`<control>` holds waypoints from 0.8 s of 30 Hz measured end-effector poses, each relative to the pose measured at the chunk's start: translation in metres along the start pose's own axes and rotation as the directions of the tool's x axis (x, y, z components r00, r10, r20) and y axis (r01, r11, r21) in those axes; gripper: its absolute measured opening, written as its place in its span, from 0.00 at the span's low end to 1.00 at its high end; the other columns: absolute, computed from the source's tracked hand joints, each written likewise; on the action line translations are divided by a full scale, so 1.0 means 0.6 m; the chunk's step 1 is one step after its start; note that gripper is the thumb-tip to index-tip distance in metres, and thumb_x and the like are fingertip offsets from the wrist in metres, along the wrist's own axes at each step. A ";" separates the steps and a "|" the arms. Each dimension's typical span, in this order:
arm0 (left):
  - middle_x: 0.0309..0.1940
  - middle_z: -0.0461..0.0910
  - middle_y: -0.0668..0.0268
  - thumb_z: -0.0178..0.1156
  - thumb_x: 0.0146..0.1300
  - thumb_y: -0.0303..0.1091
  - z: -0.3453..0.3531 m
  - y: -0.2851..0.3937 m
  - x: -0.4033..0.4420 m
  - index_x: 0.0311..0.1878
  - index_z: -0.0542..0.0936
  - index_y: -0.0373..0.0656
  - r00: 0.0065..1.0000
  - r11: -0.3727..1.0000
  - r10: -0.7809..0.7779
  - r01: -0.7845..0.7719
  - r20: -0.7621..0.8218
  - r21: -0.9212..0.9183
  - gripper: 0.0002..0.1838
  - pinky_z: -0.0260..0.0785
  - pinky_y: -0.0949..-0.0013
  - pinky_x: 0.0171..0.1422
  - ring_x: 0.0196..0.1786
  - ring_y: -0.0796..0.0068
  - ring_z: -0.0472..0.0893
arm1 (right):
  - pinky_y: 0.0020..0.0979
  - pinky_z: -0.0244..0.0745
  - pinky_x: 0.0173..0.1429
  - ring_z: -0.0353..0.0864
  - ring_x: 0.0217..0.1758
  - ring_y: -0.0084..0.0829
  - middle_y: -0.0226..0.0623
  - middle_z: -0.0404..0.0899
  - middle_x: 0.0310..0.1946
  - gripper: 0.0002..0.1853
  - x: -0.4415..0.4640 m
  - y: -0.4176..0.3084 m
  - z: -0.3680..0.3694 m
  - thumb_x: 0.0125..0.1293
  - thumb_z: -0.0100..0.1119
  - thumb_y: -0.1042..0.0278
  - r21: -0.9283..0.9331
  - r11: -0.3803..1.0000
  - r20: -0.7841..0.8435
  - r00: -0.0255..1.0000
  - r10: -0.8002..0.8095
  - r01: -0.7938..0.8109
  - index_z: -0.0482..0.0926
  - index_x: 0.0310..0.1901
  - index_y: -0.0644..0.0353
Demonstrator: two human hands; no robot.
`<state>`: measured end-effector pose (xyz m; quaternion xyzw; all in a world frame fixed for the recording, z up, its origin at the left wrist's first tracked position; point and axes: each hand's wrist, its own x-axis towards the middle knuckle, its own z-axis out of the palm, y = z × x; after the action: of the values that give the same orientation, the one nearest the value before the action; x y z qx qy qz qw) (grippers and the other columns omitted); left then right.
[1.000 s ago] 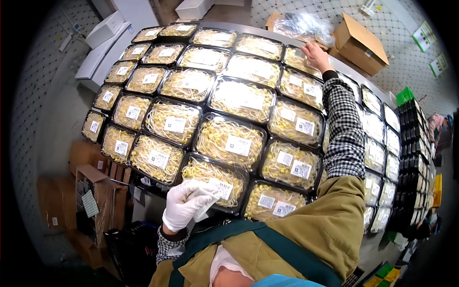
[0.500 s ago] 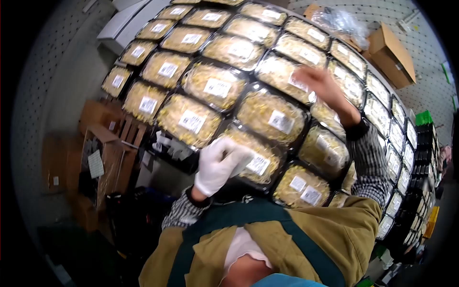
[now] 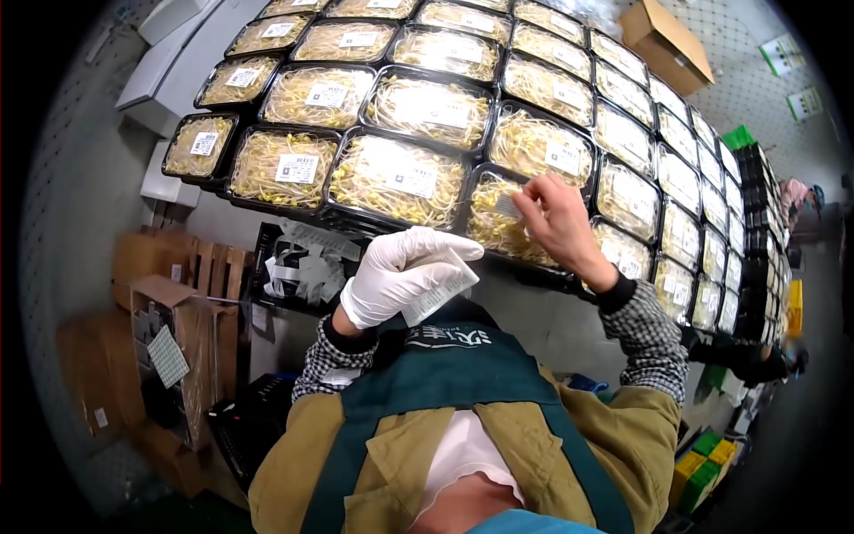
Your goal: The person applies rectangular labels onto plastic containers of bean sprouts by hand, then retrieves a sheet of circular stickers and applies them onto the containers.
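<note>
My left hand [image 3: 400, 271], in a white glove, is closed on a strip of printed labels [image 3: 442, 292] in front of my apron. My bare right hand [image 3: 562, 221] is at the near edge of the stack, its thumb and fingers pinched on a small label [image 3: 509, 206]. Beneath that label is a black tray of bean sprouts [image 3: 494, 233] under clear film. To its left, another sprout tray [image 3: 398, 178] bears a white printed label, and so does the tray behind it [image 3: 543, 147]. Whether the label touches the film I cannot tell.
Rows of labelled sprout trays [image 3: 431, 53] spread away and to the right. A black crate [image 3: 307, 267] with label backing scraps stands below on the left, near cardboard boxes [image 3: 191, 356]. An open carton [image 3: 665, 44] lies at the far right.
My right hand has come back from the farther trays to the near edge, now with a label in its fingers. The strip in my left hand now shows. The view has shifted.
</note>
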<state>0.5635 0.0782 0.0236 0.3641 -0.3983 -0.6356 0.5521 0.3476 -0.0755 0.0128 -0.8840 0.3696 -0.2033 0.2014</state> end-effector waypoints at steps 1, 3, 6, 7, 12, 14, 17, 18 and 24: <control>0.45 0.81 0.54 0.59 0.61 0.20 -0.004 0.002 -0.004 0.49 0.77 0.29 1.000 1.000 0.018 -0.018 -0.004 -0.002 0.13 0.77 0.70 0.49 0.43 0.68 0.84 | 0.36 0.64 0.36 0.73 0.29 0.38 0.36 0.74 0.27 0.12 -0.001 -0.007 0.018 0.60 0.62 0.60 -0.150 0.986 -0.070 0.994 -0.080 0.069 0.73 0.28 0.58; 0.42 0.82 0.57 0.59 0.63 0.22 -0.013 0.011 -0.014 0.47 0.78 0.31 1.000 1.000 0.003 -0.003 0.006 -0.022 0.10 0.76 0.73 0.45 0.41 0.73 0.83 | 0.34 0.63 0.40 0.75 0.33 0.35 0.35 0.75 0.33 0.12 -0.007 -0.013 0.036 0.59 0.63 0.58 -0.405 0.913 -0.077 0.993 -0.085 0.047 0.73 0.34 0.56; 0.37 0.82 0.61 0.59 0.64 0.24 -0.024 0.014 -0.027 0.44 0.78 0.33 0.999 0.996 -0.049 0.051 0.022 -0.078 0.07 0.74 0.77 0.39 0.36 0.80 0.81 | 0.34 0.63 0.41 0.75 0.36 0.36 0.36 0.75 0.33 0.14 -0.009 -0.018 0.038 0.59 0.62 0.59 -0.375 0.926 -0.174 0.984 -0.033 -0.035 0.73 0.42 0.57; 0.35 0.82 0.63 0.59 0.65 0.25 -0.023 0.006 -0.027 0.43 0.78 0.34 0.999 0.995 -0.047 0.048 0.012 -0.092 0.06 0.72 0.79 0.37 0.35 0.82 0.80 | 0.34 0.63 0.41 0.76 0.36 0.36 0.36 0.76 0.34 0.18 -0.010 -0.014 0.035 0.60 0.61 0.60 -0.426 0.905 -0.189 0.980 -0.063 -0.024 0.71 0.48 0.57; 0.31 0.82 0.66 0.60 0.65 0.26 -0.024 -0.011 -0.013 0.40 0.78 0.35 0.999 0.997 0.039 -0.038 -0.019 0.069 0.05 0.69 0.81 0.31 0.30 0.85 0.78 | 0.32 0.69 0.38 0.77 0.33 0.36 0.40 0.76 0.33 0.11 -0.015 -0.063 0.006 0.64 0.59 0.64 -0.108 0.976 -0.305 0.941 0.151 -0.191 0.76 0.43 0.61; 0.26 0.81 0.69 0.64 0.63 0.31 -0.013 -0.015 -0.003 0.33 0.80 0.36 0.976 0.982 0.165 -0.149 -0.145 0.114 0.08 0.69 0.80 0.32 0.29 0.87 0.77 | 0.25 0.70 0.37 0.75 0.32 0.23 0.34 0.77 0.33 0.07 -0.028 -0.090 -0.003 0.66 0.58 0.69 0.241 0.949 -0.209 0.944 0.257 -0.205 0.78 0.41 0.63; 0.22 0.79 0.69 0.67 0.60 0.34 -0.021 -0.041 0.014 0.28 0.79 0.36 0.964 0.937 0.223 -0.170 -0.148 0.304 0.11 0.68 0.78 0.30 0.26 0.87 0.75 | 0.21 0.69 0.40 0.72 0.35 0.15 0.25 0.77 0.31 0.08 -0.054 -0.148 -0.004 0.67 0.58 0.69 0.657 0.648 0.320 0.921 0.222 -0.384 0.78 0.42 0.63; 0.21 0.78 0.69 0.68 0.59 0.35 -0.021 -0.037 0.020 0.27 0.79 0.36 0.976 0.946 0.175 -0.130 -0.132 0.295 0.12 0.68 0.78 0.30 0.26 0.87 0.74 | 0.21 0.69 0.41 0.72 0.35 0.14 0.24 0.77 0.30 0.08 -0.058 -0.152 -0.005 0.67 0.59 0.68 0.669 0.633 0.353 0.916 0.190 -0.389 0.78 0.41 0.63; 0.33 0.84 0.65 0.63 0.62 0.30 -0.040 -0.008 0.031 0.39 0.83 0.37 0.990 0.957 -0.016 -0.026 0.139 0.291 0.07 0.73 0.78 0.42 0.37 0.84 0.80 | 0.29 0.70 0.35 0.77 0.30 0.26 0.36 0.80 0.29 0.09 0.054 -0.005 -0.051 0.67 0.56 0.66 0.118 0.983 -0.140 0.978 0.157 -0.141 0.77 0.35 0.64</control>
<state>0.5806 0.0575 0.0086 0.3950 -0.5264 -0.5925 0.4647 0.3545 -0.1035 0.0469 -0.8241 0.4373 -0.2727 0.2351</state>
